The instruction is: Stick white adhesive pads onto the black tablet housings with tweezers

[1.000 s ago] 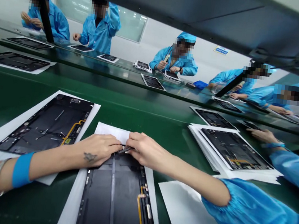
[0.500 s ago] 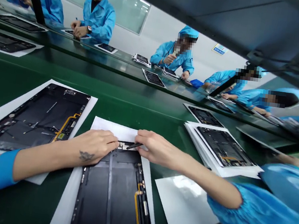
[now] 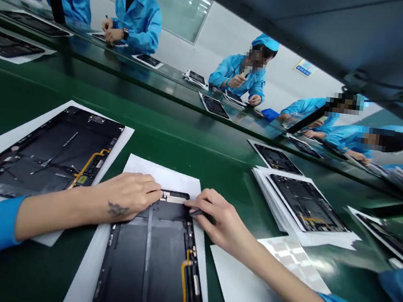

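Observation:
An open black tablet housing [image 3: 166,259] lies on white paper in front of me, with an orange flex cable [image 3: 184,271] along its right side. My left hand [image 3: 135,194] is closed over the housing's upper left corner, its fingertips against the left end of a pale strip [image 3: 175,199] at the top edge. My right hand [image 3: 217,216] is closed around dark tweezers [image 3: 197,213], which are mostly hidden by the fingers. Its index fingertip is by the strip's right end.
Another open tablet housing [image 3: 57,153] lies on paper to the left. On the right stands a paper stack [image 3: 272,201] topped by a housing, with a white sheet [image 3: 236,282] nearer me. Several co-workers in blue sit across the green bench [image 3: 173,140], below an overhead shelf [image 3: 294,20].
My right hand has moved right and slightly down, and the tweezers have come away from the strip, which now shows more fully. My left hand stays at the corner.

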A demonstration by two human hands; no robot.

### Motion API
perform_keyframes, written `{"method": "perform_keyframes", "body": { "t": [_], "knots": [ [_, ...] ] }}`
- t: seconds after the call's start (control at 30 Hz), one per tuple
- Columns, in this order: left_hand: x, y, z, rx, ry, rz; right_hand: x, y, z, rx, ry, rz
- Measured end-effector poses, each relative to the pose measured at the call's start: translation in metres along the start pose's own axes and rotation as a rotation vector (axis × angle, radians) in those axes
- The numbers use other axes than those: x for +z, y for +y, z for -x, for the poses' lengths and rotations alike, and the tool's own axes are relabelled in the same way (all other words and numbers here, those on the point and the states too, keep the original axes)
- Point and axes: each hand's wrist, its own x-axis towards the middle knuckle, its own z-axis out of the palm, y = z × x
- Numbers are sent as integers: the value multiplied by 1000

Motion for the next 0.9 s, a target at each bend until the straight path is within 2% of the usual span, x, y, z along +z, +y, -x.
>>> {"method": "perform_keyframes", "body": {
  "t": [0.13,0.3,0.5,0.57,0.7,0.8,0.9],
  "knots": [
    [-4,1,-2,-5,-21,0,6,-5,-17,-28,16,-95],
    [-6,2,-4,-7,-54,-9,15,-4,-31,-153,-5,-24],
    [-3,0,-2,-9,-39,12,15,-3,-29,-139,-28,-239],
    [-3,-3,0,-10,-15,49,13,-4,-28,-121,21,-246],
    [-5,-13,-1,-52,-7,168,2,-4,-18,-78,205,-207],
    [-5,-23,-5,-166,-63,84,-6,1,0,-105,291,-130],
    [-8,-30,-12,-247,-148,1,-4,14,18,-162,363,-17]
  ]
}}
